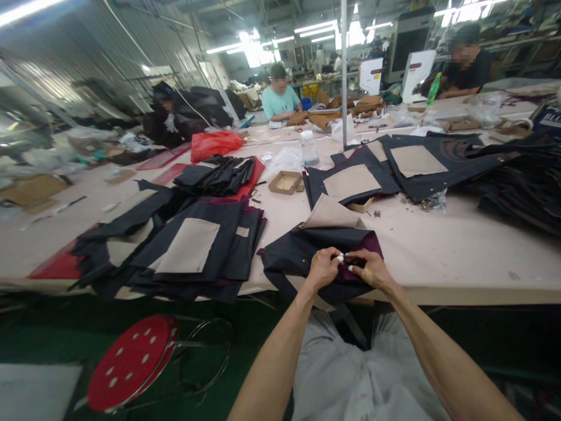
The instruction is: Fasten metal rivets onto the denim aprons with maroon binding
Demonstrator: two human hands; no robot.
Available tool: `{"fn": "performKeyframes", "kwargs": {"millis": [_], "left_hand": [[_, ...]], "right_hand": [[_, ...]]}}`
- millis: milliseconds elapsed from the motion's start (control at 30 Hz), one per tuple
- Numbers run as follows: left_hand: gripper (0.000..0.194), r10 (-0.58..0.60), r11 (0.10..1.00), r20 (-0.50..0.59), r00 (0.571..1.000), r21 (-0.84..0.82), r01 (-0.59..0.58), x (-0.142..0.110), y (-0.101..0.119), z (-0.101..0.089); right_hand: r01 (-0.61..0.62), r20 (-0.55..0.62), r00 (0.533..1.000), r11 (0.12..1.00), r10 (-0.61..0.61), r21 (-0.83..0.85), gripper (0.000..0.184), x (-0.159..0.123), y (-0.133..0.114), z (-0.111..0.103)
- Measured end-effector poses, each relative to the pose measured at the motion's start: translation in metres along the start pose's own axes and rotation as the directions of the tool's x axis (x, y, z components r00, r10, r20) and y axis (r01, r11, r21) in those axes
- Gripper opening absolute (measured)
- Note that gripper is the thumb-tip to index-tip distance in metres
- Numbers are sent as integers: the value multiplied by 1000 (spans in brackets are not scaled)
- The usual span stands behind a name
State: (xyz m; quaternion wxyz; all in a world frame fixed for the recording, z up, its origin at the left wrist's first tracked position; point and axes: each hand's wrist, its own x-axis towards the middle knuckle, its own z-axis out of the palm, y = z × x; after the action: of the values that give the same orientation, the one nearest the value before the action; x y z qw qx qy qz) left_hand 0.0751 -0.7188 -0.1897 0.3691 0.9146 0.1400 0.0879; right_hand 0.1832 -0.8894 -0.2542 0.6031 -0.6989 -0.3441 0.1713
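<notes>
From my feed, the left hand point(325, 266) and right hand point(367, 268) meet over a dark fabric piece point(291, 251) at the table's point(464, 251) near edge. Both sets of fingers are drawn in on the cloth, white coverings on some tips; I can't tell whether they pinch anything small besides it. I see a shallow box point(286, 182) beyond the cloth, and stacked dark panels point(188, 245) to its left.
</notes>
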Motion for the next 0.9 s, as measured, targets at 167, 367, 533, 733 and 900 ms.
{"fn": "performKeyframes", "kwargs": {"millis": [167, 367, 533, 733, 900], "left_hand": [[18, -16, 999, 59, 998, -29, 18, 0, -6, 0], [15, -16, 989, 121, 993, -141, 33, 5, -10, 2], [17, -10, 982, 188, 982, -186, 45, 7, -9, -10], [19, 80, 970, 331, 940, -244, 3, 14, -4, -21], [18, 14, 997, 396, 918, -78, 19, 27, 11, -15]], "right_hand": [[113, 36, 993, 981, -108, -156, 38, -3, -6, 1], [196, 76, 980, 950, -182, -243, 42, -2, -6, 4], [119, 51, 992, 981, -113, -154, 29, 0, -5, -1], [59, 67, 996, 993, -52, -103, 24, 1, -8, -8], [36, 69, 997, 999, -37, 20, 18, 1, -12, -9]]}}
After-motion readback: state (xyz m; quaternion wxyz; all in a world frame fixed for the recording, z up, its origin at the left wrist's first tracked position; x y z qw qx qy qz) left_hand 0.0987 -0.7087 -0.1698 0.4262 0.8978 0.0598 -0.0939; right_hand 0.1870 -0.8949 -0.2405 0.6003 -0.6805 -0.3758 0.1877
